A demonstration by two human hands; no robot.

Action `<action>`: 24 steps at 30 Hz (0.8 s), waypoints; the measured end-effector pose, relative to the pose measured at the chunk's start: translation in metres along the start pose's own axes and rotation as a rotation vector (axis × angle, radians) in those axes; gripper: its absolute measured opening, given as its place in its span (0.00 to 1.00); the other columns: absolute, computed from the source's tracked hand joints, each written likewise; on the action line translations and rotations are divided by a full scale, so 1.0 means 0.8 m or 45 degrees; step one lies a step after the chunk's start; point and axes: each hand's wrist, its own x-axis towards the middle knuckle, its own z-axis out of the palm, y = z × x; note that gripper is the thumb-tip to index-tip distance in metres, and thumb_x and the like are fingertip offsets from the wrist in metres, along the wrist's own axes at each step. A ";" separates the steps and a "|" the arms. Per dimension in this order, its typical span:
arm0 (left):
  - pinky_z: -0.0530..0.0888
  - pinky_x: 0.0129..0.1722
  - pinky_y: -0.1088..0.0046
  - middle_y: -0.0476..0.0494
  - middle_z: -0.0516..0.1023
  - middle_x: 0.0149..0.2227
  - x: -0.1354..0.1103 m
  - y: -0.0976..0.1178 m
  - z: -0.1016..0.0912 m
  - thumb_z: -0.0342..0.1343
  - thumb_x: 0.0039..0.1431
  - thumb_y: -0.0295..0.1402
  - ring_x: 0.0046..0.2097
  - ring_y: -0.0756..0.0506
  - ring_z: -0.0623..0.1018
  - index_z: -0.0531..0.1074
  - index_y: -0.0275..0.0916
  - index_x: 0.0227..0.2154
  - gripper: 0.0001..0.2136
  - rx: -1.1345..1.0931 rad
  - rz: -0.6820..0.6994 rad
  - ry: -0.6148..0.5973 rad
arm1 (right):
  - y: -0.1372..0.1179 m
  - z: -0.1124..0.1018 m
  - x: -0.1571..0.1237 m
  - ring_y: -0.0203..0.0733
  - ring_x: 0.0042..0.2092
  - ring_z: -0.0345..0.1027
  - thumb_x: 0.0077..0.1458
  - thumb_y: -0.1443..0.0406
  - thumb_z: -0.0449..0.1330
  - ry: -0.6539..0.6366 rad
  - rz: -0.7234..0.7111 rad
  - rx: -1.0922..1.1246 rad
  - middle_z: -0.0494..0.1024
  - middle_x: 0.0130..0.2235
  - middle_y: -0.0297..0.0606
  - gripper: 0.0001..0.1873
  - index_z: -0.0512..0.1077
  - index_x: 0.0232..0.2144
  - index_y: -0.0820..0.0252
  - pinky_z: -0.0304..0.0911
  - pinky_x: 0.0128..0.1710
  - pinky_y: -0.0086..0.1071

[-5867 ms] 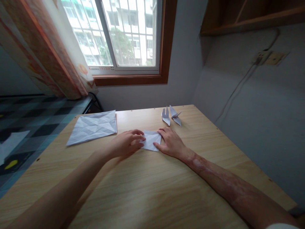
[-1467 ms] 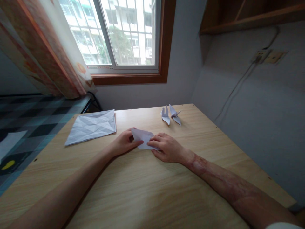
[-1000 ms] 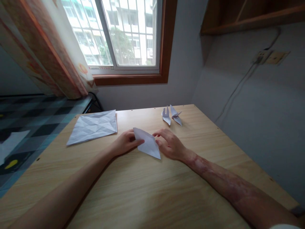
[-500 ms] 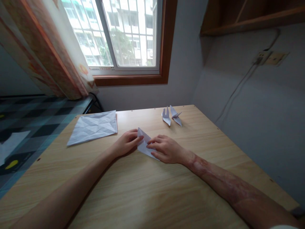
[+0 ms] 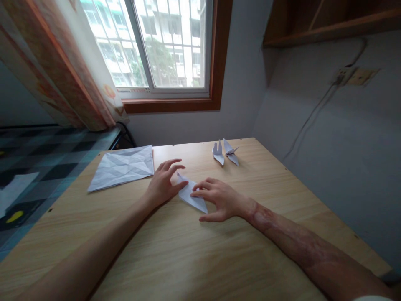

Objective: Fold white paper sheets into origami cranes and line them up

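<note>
A folded piece of white paper (image 5: 191, 201) lies on the wooden table (image 5: 175, 251) between my hands, its long shape running from upper left to lower right. My left hand (image 5: 163, 180) is at its left end, thumb resting on the paper, the other fingers raised and apart above the far side. From the right, my right hand (image 5: 219, 198) reaches over it; its fingertips press on the paper's upper face while the thumb stretches out onto the table. Both hands are open.
Two folded paper cranes (image 5: 218, 153) stand near the table's far edge. Creased white paper sheets (image 5: 125, 167) lie at the far left. Beyond the left edge is a bed with a checked cover (image 5: 62, 142). A wall (image 5: 338, 159) runs along the right, with a shelf (image 5: 332, 31) above.
My left fingers have lifted and spread, leaving only the thumb on the paper. The right thumb has come off it and moved down to the table. The folded paper has shifted slightly left.
</note>
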 end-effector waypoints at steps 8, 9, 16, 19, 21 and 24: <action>0.76 0.57 0.56 0.44 0.87 0.51 0.001 0.004 -0.003 0.57 0.75 0.38 0.50 0.40 0.85 0.84 0.45 0.39 0.11 0.088 0.101 -0.242 | 0.000 0.007 0.000 0.54 0.56 0.77 0.60 0.66 0.68 0.100 0.030 -0.072 0.83 0.58 0.45 0.22 0.77 0.57 0.56 0.73 0.62 0.47; 0.76 0.56 0.56 0.44 0.88 0.50 0.001 0.004 -0.002 0.57 0.75 0.38 0.50 0.40 0.85 0.84 0.45 0.39 0.11 0.098 0.101 -0.248 | 0.001 0.010 0.000 0.53 0.56 0.77 0.61 0.67 0.67 0.121 0.028 -0.083 0.84 0.57 0.45 0.19 0.77 0.55 0.55 0.73 0.61 0.46; 0.74 0.56 0.59 0.42 0.88 0.49 0.004 0.016 -0.013 0.47 0.81 0.38 0.49 0.41 0.84 0.83 0.43 0.44 0.17 -0.067 0.152 -0.326 | 0.013 0.018 -0.001 0.46 0.41 0.80 0.74 0.66 0.59 0.354 0.201 -0.080 0.87 0.40 0.41 0.08 0.79 0.43 0.55 0.72 0.54 0.41; 0.76 0.52 0.63 0.41 0.87 0.47 0.002 0.023 -0.018 0.56 0.77 0.43 0.48 0.41 0.84 0.81 0.41 0.47 0.13 -0.148 0.191 -0.368 | 0.015 0.016 -0.002 0.44 0.39 0.78 0.75 0.63 0.59 0.508 0.399 0.083 0.84 0.37 0.39 0.10 0.79 0.41 0.56 0.70 0.46 0.37; 0.76 0.44 0.67 0.43 0.86 0.41 -0.001 0.025 -0.017 0.62 0.72 0.45 0.42 0.43 0.83 0.81 0.41 0.44 0.12 -0.141 0.149 -0.344 | 0.015 0.015 -0.004 0.44 0.39 0.77 0.76 0.61 0.59 0.574 0.513 0.205 0.84 0.38 0.38 0.10 0.79 0.43 0.55 0.67 0.40 0.34; 0.73 0.34 0.72 0.47 0.83 0.34 -0.005 0.023 -0.013 0.61 0.72 0.45 0.34 0.46 0.79 0.81 0.40 0.42 0.13 -0.214 -0.029 -0.342 | 0.017 0.015 -0.005 0.42 0.37 0.75 0.76 0.58 0.59 0.579 0.616 0.399 0.82 0.36 0.35 0.10 0.78 0.50 0.54 0.64 0.36 0.32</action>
